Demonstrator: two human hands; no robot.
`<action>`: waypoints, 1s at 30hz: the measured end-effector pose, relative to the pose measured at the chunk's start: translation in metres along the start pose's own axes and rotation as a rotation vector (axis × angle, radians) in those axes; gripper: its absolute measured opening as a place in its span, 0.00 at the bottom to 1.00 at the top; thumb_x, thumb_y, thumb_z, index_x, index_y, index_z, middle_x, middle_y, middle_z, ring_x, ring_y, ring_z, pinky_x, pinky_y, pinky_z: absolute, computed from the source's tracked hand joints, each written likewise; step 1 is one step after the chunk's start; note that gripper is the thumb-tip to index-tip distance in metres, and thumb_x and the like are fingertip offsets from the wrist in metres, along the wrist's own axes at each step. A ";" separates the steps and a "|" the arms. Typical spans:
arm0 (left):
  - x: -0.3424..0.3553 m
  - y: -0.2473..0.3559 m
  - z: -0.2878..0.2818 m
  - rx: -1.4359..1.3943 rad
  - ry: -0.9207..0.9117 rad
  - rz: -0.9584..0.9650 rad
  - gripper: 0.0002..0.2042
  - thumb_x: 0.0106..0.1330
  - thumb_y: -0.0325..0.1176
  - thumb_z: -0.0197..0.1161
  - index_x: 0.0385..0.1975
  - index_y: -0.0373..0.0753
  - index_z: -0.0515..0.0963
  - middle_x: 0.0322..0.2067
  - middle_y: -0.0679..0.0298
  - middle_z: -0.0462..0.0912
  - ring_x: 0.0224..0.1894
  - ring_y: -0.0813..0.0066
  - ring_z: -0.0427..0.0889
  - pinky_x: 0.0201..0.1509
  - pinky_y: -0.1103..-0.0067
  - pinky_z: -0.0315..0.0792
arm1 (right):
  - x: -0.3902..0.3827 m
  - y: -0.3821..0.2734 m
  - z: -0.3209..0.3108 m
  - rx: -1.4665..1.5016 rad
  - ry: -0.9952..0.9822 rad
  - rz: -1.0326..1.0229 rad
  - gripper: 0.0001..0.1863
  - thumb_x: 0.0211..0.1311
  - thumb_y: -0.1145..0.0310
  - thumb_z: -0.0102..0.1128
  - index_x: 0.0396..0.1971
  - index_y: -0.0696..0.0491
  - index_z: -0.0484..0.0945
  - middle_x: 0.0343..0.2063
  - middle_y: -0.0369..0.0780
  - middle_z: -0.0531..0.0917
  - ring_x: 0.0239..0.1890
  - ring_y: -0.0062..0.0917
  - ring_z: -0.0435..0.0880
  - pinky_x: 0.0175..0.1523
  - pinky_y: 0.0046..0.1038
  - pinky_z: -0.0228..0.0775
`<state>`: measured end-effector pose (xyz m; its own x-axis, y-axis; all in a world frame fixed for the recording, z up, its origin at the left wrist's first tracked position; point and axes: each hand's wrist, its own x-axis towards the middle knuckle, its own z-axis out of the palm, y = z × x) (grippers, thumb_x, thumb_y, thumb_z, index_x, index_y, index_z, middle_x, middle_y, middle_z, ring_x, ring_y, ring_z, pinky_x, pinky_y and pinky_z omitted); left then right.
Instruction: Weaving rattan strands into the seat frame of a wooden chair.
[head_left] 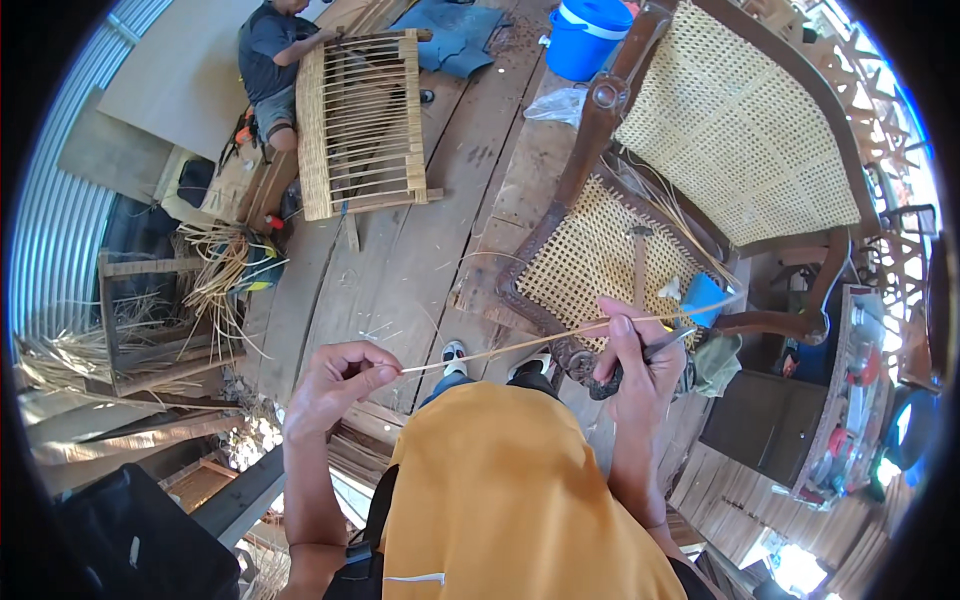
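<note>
A thin, pale cane strip [500, 350] stretches between my hands in front of my body. My left hand [340, 385] pinches its left end between thumb and fingertips. Farther along, my right hand [640, 355] grips the strip between thumb and forefinger. In that same right hand sits a dark-handled tool with a metal blade [668, 342], which looks like a knife. Just beyond is a carved wooden chair with a woven cane seat [570, 265] and a cane back [740, 120]. A hammer [640, 255] and a blue block [704, 298] lie on the seat.
Ahead to the left, a person [268, 50] works at a wooden frame wound with strands [316, 130]. A blue water jug [588, 38] stands beside the chair. Bundles of loose strips [215, 265] hang at the left. A black bag or case [145, 540] is at the lower left.
</note>
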<state>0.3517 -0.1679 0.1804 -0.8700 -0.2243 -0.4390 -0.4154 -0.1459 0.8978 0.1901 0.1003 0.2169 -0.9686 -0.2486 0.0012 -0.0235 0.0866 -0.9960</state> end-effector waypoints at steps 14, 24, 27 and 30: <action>0.015 0.004 -0.028 0.139 0.052 -0.001 0.07 0.61 0.34 0.69 0.32 0.36 0.83 0.21 0.73 0.77 0.20 0.90 0.66 0.22 0.87 0.58 | -0.001 -0.008 -0.012 0.004 0.141 -0.065 0.12 0.66 0.71 0.57 0.44 0.63 0.79 0.27 0.44 0.85 0.12 0.12 0.68 0.19 0.14 0.58; 0.016 -0.007 -0.025 0.445 0.070 -0.028 0.07 0.66 0.33 0.63 0.34 0.36 0.83 0.20 0.73 0.75 0.21 0.88 0.65 0.24 0.85 0.59 | 0.005 -0.002 -0.025 -0.087 0.189 -0.113 0.12 0.66 0.74 0.58 0.47 0.61 0.79 0.30 0.41 0.85 0.15 0.11 0.71 0.20 0.13 0.59; 0.026 -0.027 -0.020 0.520 0.255 -0.033 0.08 0.67 0.34 0.61 0.34 0.37 0.82 0.19 0.73 0.73 0.22 0.87 0.64 0.25 0.84 0.59 | 0.013 0.006 -0.028 -0.121 0.289 -0.133 0.14 0.68 0.71 0.56 0.49 0.60 0.79 0.34 0.40 0.85 0.18 0.11 0.72 0.21 0.12 0.59; 0.047 -0.052 -0.005 -0.267 0.513 0.070 0.08 0.71 0.36 0.57 0.39 0.38 0.77 0.29 0.67 0.81 0.26 0.81 0.76 0.28 0.84 0.67 | 0.021 0.004 -0.029 -0.102 0.271 -0.081 0.16 0.70 0.66 0.53 0.51 0.59 0.79 0.39 0.39 0.85 0.24 0.11 0.76 0.21 0.11 0.60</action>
<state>0.3335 -0.1757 0.1123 -0.6252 -0.6708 -0.3989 -0.2221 -0.3370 0.9149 0.1624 0.1238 0.2154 -0.9929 0.0070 0.1184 -0.1153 0.1772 -0.9774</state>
